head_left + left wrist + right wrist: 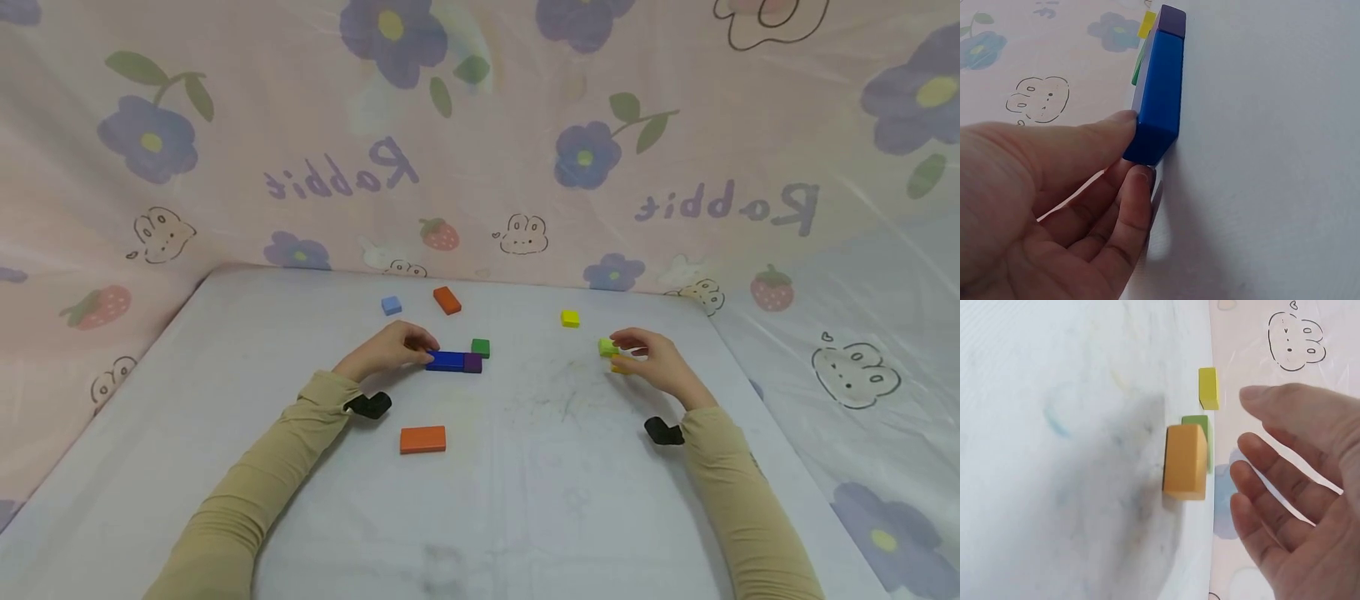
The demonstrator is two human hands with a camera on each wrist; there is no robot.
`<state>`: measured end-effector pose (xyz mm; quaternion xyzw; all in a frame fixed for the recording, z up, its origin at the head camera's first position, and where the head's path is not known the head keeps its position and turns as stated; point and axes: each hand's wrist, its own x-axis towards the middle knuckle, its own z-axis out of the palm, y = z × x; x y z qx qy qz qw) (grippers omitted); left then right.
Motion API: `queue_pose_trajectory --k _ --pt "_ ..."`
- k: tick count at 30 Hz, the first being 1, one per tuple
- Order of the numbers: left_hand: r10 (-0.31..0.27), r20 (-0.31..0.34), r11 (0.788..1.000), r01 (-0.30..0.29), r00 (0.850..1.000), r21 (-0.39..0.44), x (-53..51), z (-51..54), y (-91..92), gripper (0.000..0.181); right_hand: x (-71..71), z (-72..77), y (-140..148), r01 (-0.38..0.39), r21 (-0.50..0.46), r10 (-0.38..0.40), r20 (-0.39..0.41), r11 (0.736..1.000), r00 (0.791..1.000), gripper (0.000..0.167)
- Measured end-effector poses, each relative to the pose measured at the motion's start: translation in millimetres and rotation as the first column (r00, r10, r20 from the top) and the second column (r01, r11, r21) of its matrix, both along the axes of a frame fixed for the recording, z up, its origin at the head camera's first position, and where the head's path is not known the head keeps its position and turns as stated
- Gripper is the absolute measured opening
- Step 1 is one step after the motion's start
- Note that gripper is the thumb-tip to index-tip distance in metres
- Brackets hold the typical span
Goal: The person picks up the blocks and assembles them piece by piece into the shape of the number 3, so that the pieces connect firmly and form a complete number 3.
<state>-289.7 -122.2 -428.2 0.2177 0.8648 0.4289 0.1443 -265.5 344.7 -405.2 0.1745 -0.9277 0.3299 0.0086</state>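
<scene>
In the head view, my left hand [393, 346] is at the left end of a long blue block [447, 362]. Its thumb and fingertips pinch that end in the left wrist view, where the blue block [1163, 90] meets a small purple block [1172, 20]. A green block [481, 348] lies just behind the purple block [472, 362]. On the right, my right hand [651, 360] hovers beside a lime green block [607, 347] and an orange-yellow block [619, 365]. In the right wrist view its spread fingers stand apart from the orange-yellow block [1185, 461].
A yellow block [570, 318] lies farther back on the right. At the back left are a light blue block [392, 306] and a red-orange block [447, 301]. An orange block [423, 439] lies nearer the front. A patterned curtain [480, 183] encloses the white table [540, 500].
</scene>
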Motion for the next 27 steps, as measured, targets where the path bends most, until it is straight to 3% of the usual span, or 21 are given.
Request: queue_pose_trajectory --k 27 --pt "0.008 0.020 1.000 -0.008 1.000 0.004 -1.3 -1.1 0.2 0.021 5.4 -15.6 30.4 0.049 0.038 -0.051 0.053 0.998 0.997 0.037"
